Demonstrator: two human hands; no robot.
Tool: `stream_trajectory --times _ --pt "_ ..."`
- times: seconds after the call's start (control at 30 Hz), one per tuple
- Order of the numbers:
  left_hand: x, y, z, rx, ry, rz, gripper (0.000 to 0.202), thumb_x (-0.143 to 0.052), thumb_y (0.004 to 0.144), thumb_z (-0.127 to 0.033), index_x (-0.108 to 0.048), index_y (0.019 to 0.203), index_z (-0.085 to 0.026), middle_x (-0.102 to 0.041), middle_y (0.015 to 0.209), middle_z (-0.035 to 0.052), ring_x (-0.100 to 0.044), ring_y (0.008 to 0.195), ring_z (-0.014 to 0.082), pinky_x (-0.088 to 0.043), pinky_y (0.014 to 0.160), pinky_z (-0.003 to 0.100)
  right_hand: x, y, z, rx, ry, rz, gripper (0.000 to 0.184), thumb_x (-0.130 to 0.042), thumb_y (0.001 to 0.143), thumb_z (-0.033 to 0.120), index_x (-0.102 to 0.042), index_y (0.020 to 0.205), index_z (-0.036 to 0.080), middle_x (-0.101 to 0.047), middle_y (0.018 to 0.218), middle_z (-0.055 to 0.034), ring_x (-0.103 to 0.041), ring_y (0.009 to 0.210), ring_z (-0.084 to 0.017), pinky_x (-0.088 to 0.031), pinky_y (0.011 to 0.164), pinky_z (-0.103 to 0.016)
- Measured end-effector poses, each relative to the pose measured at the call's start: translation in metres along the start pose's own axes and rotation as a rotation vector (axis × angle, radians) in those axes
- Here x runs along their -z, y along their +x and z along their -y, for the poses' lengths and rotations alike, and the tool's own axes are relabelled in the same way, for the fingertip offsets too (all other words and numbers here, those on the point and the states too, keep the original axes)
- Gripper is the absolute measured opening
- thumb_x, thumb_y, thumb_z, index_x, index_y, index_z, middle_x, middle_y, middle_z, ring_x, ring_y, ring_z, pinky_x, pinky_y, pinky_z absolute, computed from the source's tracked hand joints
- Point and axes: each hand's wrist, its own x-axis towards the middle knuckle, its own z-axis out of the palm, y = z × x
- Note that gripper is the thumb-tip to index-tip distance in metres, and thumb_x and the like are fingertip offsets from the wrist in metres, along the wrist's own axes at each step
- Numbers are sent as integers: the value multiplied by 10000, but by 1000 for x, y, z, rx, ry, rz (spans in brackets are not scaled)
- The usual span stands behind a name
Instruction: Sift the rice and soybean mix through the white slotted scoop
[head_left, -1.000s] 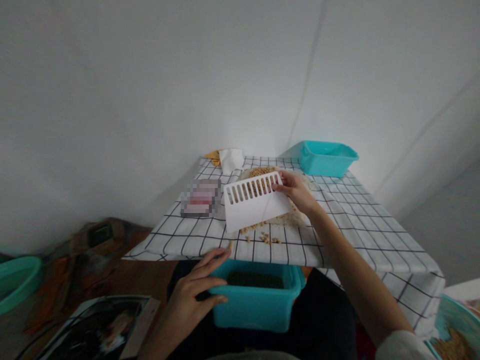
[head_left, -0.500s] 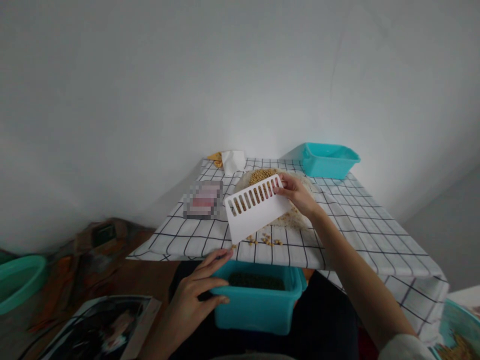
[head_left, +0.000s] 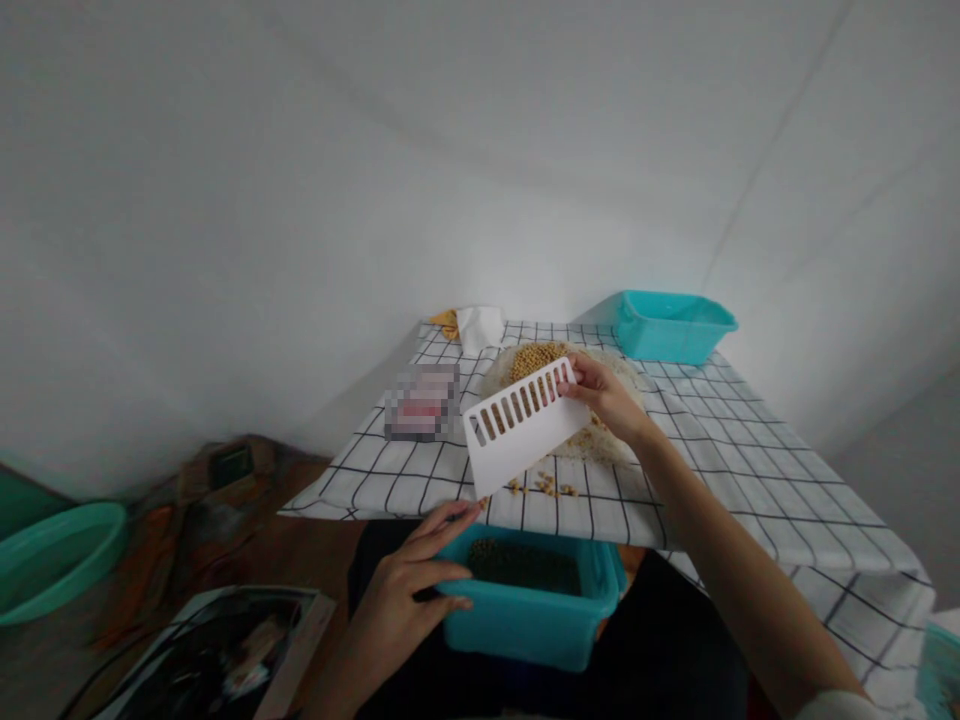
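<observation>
My right hand (head_left: pixel 604 395) is closed on the upper right end of a white slotted plastic plate (head_left: pixel 517 445), held tilted over the table. Behind the plate lies a pile of yellowish beans (head_left: pixel 534 360), partly hidden by it. A few loose beans (head_left: pixel 551 487) are scattered near the table's front edge. My left hand (head_left: pixel 412 575) has its fingers apart at the left end of a turquoise bin (head_left: pixel 525 625). Its upper fingertips reach the table edge by the plate's lower corner. Dark green, grainy contents (head_left: pixel 536 565) lie inside the bin, which rests at my lap.
A checked cloth covers the table (head_left: pixel 742 440). On it are a second turquoise bin (head_left: pixel 675 330), a white cloth or paper (head_left: pixel 480 328) and a blurred-out flat item (head_left: pixel 422 402). A green basin (head_left: pixel 67 560) and a printed box (head_left: pixel 225 650) stand low at left.
The view has shifted slightly, so everything sits a little further right. My right hand still holds the plate, and my left hand remains beside the bin.
</observation>
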Motion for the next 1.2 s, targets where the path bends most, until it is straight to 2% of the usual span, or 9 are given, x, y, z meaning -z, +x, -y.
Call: stream_trajectory --times 0.23,0.33,0.47,0.6,0.67,0.73,0.77,0.9,1.2 --pt "-6 -3 4 -19 23 -44 206 -668 775 -51 -764 799 -231 -616 1411 64 -490 1377 283 -467 1116 471 4 3 8 10 -4 -58 246 -765 753 390 -597 857 243 -671 779 7 -602 658 -174 -434 604 -294" --pt "-6 -2 1 -18 19 -53 188 -669 784 -63 -762 797 -225 -622 1404 69 -495 1374 282 -465 1118 460 7 -9 23 69 -15 -175 218 -756 768 368 -580 819 249 -682 809 5 -603 693 -171 -442 627 -293" --pt "-3 3 -9 8 4 -38 187 -658 793 -54 -756 767 -210 -642 1377 85 -518 1357 279 -484 1098 432 9 -72 44 188 -101 -602 203 -782 759 309 -594 798 245 -669 812 12 -633 728 -159 -487 689 -297" --pt "-1 5 -13 27 -14 -30 173 -671 786 -57 -763 757 -202 -645 1372 96 -525 1352 281 -482 1093 419 9 -155 48 163 -177 -992 272 -841 693 286 -596 788 216 -674 826 13 -676 790 -162 -528 782 -309" --pt "-2 4 -12 52 -20 -24 176 -675 773 -45 -764 766 -197 -635 1385 100 -511 1363 283 -471 1102 419 10 -185 41 123 -163 -1119 338 -877 636 297 -588 782 202 -679 819 18 -674 761 -156 -535 764 -297" --pt "-3 2 -10 55 -34 -30 187 -673 762 -33 -763 769 -197 -628 1393 100 -500 1371 284 -457 1112 425 10 -203 30 54 -167 -1117 343 -874 647 324 -599 801 188 -685 836 8 -673 795 -154 -537 773 -281" --pt "-3 2 -9 56 -37 -29 194 -670 757 -27 -762 769 -198 -623 1400 99 -493 1376 284 -451 1117 429 10 -208 25 87 -162 -1163 363 -882 628 343 -588 774 187 -681 816 10 -670 775 -154 -543 749 -276" --pt "0 3 -10 74 -24 16 189 -683 737 -19 -754 743 -195 -611 1412 103 -481 1385 298 -444 1119 443 2 -210 15 75 -171 -1198 379 -880 635 368 -598 802 177 -699 845 -10 -676 766 -144 -556 721 -246" --pt "1 5 -15 109 -33 38 172 -713 728 -23 -759 737 -189 -609 1412 114 -471 1392 308 -435 1124 447 -49 -195 36 -100 -240 -1085 407 -844 679 468 -635 878 182 -755 885 -36 -722 811 -161 -564 767 -239"
